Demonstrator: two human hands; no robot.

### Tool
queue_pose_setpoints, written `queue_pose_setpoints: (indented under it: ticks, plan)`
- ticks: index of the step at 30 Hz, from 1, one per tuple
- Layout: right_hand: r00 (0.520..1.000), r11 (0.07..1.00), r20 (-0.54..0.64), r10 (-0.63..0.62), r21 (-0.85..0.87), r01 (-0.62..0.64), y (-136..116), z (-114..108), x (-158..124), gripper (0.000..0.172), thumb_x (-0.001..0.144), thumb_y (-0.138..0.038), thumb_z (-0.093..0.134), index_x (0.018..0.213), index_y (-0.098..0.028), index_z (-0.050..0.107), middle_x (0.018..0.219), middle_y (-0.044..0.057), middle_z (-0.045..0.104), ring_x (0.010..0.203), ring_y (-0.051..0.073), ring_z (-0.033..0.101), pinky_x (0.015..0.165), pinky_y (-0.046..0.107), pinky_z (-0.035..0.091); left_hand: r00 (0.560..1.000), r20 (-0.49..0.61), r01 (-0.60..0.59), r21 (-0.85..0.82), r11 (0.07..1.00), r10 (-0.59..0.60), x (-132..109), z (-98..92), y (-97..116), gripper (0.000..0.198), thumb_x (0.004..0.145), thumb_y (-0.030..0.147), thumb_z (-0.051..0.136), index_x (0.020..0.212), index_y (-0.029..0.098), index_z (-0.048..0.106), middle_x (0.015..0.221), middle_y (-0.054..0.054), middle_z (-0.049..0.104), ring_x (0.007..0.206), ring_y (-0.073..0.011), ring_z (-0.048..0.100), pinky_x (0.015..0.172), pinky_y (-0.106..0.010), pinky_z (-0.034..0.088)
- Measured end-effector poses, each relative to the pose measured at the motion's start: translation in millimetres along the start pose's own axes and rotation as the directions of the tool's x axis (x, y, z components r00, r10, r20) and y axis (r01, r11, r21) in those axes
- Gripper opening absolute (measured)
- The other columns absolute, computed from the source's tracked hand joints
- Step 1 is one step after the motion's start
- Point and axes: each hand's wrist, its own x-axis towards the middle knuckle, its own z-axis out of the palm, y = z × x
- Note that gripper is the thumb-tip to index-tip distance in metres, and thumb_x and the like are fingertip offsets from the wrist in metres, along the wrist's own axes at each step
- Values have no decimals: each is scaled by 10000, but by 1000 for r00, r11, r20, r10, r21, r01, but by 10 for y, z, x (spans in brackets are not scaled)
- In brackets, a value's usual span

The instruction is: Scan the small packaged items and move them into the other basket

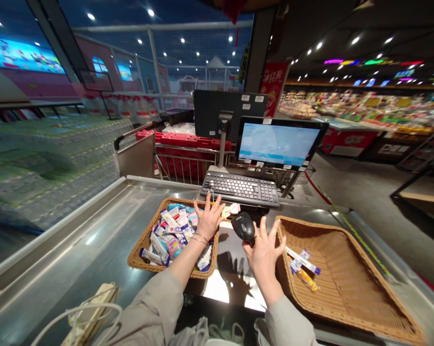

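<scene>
My left hand [207,220] is open, its fingers spread over the far right edge of a wicker basket [133,257] full of small packets [174,229]. No object shows in it. My right hand [262,254] is also open with the fingers apart, between a black barcode scanner [243,226] and the near-left rim of a second wicker basket [350,259]. The thumb and index finger are close to the scanner's lower end; whether they touch it I cannot tell. Inside the second basket lie white-and-blue packets [303,260] and an orange-yellow packet [307,279].
A keyboard [241,186] and a lit monitor [278,143] stand beyond the hands, with another screen's dark back [227,113] behind. The metal counter [105,230] carries a power strip [90,315] with white cables at the near left. A shopping cart [188,163] stands past the counter.
</scene>
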Motion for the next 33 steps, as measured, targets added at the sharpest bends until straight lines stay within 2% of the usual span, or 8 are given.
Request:
queue_pose_setpoints:
  ticks: [5, 20, 33]
  plan:
    - [1000, 998, -17, 25, -53, -25, 101, -20, -16, 547, 803, -288, 570, 1342, -213, 513, 1559, 91, 292, 1464, 345, -70, 1075, 630, 132, 1000, 4, -14, -30, 999, 15, 64, -51, 114, 500, 863, 482, 587, 1326, 295, 561, 1498, -99, 411, 1467, -369, 153, 1064, -777, -61]
    - [987, 983, -83, 139, -111, -148, 403, -90, -37, 556, 782, -314, 575, 1326, -206, 534, 1548, 82, 316, 1459, 348, -73, 1072, 640, 124, 996, -24, -93, -86, 992, 91, 240, -78, 434, 495, 855, 495, 595, 1311, 305, 567, 1505, -95, 403, 1472, -367, 128, 1060, -771, -83]
    - [955, 952, -141, 262, -126, -280, 617, -242, -140, 465, 837, -340, 538, 1287, -227, 577, 1524, 63, 370, 1471, 318, -55, 1085, 639, 134, 983, -11, -185, -153, 971, 185, 381, -83, 782, 494, 878, 520, 542, 1329, 320, 550, 1512, -79, 395, 1467, -380, 135, 1054, -775, -107]
